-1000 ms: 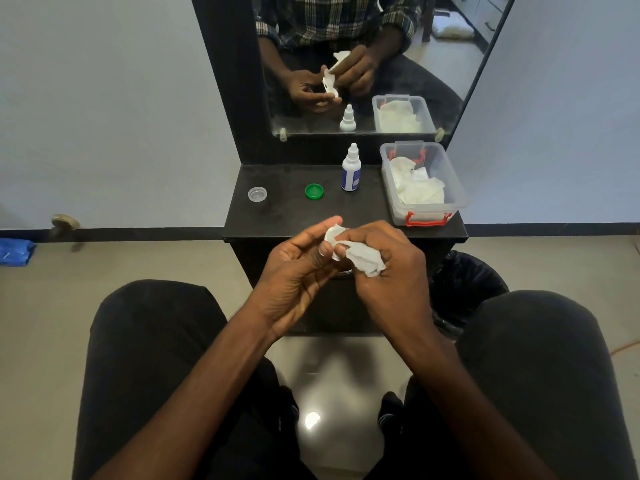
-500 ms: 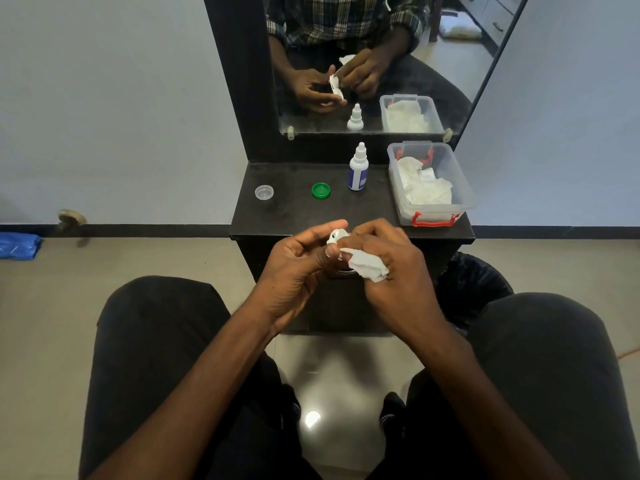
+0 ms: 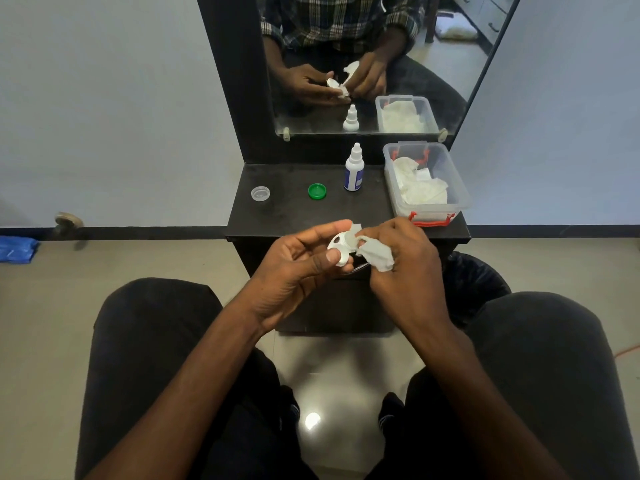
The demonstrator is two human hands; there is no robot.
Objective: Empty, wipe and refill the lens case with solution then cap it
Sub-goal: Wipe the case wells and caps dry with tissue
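Observation:
My left hand [image 3: 298, 265] pinches the white lens case [image 3: 341, 245] between thumb and fingers, just in front of the black shelf's edge. My right hand [image 3: 401, 258] grips a crumpled white tissue [image 3: 375, 256] and presses part of it into the case's right well. On the black shelf [image 3: 291, 213] lie a clear cap [image 3: 260, 194] at the left and a green cap [image 3: 317, 191] in the middle. The solution bottle [image 3: 354, 168], white with a blue label, stands upright right of the green cap.
A clear plastic box [image 3: 460, 199] with red clasps holds white tissues at the shelf's right end. A mirror [image 3: 374, 64] rises behind the shelf. A black-lined bin [image 3: 474, 282] sits low on the right. My knees flank the floor below.
The case has turned in my left hand so its left well now shows. My right hand has shifted the tissue toward the right well. Both hands sit slightly higher in view.

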